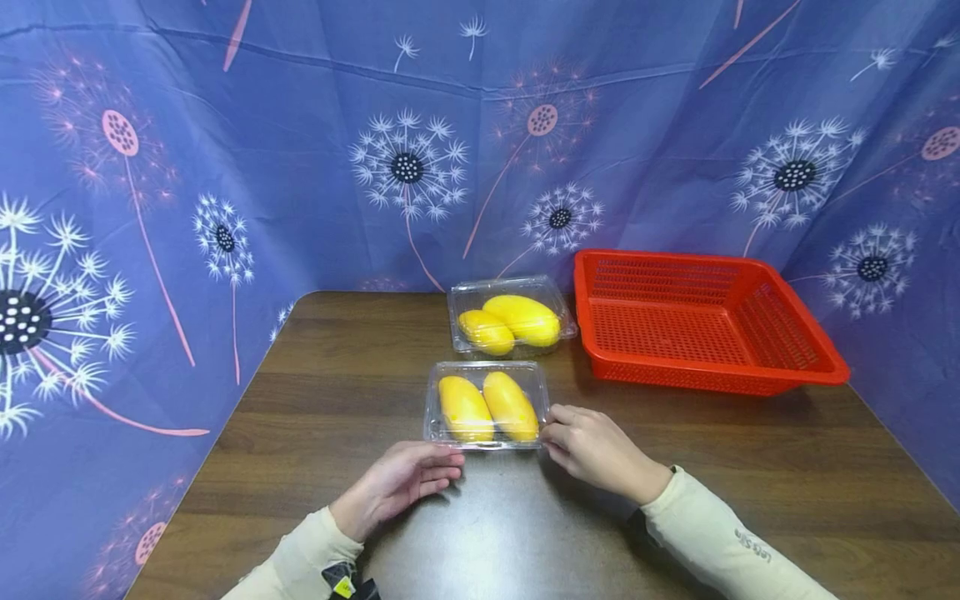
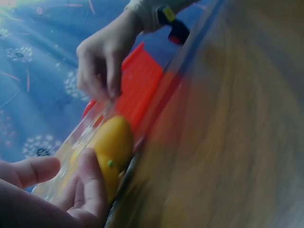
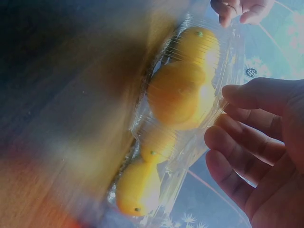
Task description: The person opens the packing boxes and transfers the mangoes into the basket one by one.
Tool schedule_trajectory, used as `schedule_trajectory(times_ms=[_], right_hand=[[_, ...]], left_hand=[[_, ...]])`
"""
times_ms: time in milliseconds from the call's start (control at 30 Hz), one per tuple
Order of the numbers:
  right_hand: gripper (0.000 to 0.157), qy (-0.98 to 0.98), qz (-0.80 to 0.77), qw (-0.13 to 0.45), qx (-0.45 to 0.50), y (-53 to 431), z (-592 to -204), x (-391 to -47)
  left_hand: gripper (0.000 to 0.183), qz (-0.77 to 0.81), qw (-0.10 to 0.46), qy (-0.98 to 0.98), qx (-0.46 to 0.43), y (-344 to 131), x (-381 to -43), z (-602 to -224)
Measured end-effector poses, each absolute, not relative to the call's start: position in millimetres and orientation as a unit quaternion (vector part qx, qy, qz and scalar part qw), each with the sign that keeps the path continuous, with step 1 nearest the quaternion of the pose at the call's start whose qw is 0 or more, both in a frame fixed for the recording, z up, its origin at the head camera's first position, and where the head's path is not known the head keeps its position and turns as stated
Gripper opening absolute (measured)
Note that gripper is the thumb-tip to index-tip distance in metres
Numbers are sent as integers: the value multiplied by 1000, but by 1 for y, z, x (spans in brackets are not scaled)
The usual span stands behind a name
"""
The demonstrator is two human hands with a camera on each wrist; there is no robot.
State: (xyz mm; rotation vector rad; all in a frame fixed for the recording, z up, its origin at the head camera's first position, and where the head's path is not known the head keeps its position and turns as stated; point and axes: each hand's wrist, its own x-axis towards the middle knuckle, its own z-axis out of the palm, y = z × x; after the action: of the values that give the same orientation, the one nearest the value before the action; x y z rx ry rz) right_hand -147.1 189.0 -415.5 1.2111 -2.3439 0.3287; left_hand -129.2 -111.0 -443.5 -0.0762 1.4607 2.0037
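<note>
1. Table (image 1: 337, 367): dark wood, blue cloth (image 1: 300, 167) hung behind and along the left side.
2. Your left hand (image 1: 397, 483): near-left corner of the near box. Fingers loosely straight, thumb held apart from them; nothing gripped. Whether a fingertip meets the rim, cannot tell.
3. Near box (image 1: 432, 412): clear plastic, mid-table, on the far side of your hands. Key relation: its long axis runs left to right, so your hands sit one at each end of its near edge. Lid lies over the fruit; latched or not, cannot tell.
4. Inside it, the left mango (image 1: 465, 408) and right mango (image 1: 512, 407) lie side by side, long axes near to far, far ends leaning left.
5. Far box (image 1: 461, 298): just beyond the near box, a little right. Holds a small mango (image 1: 486, 333) on the left, a big mango (image 1: 528, 321) on the right.
6. Your right hand (image 1: 596, 450): near-right corner of the near box, thumb and finger in a narrow pinch on the rim. Judged the nearer hand; the box lies left of it.
7. Basket (image 1: 705, 377): red, far right, just beside the far box.
</note>
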Motion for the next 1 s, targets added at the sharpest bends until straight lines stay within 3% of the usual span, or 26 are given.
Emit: schedule_trajectory(times_ms=[200,733,1000], right_hand=[[19,-854,122,247,441,189,-418,-147],[13,-871,131,225,416,191,-418,-140],[16,-869,128,242,413,188,-422,-140]], left_hand=[[12,799,318,507,-57,-91,-126,-446],[9,837,281,463,-85,-26,-122,-450],[14,839,248,472,-106,-3,-118,-450]])
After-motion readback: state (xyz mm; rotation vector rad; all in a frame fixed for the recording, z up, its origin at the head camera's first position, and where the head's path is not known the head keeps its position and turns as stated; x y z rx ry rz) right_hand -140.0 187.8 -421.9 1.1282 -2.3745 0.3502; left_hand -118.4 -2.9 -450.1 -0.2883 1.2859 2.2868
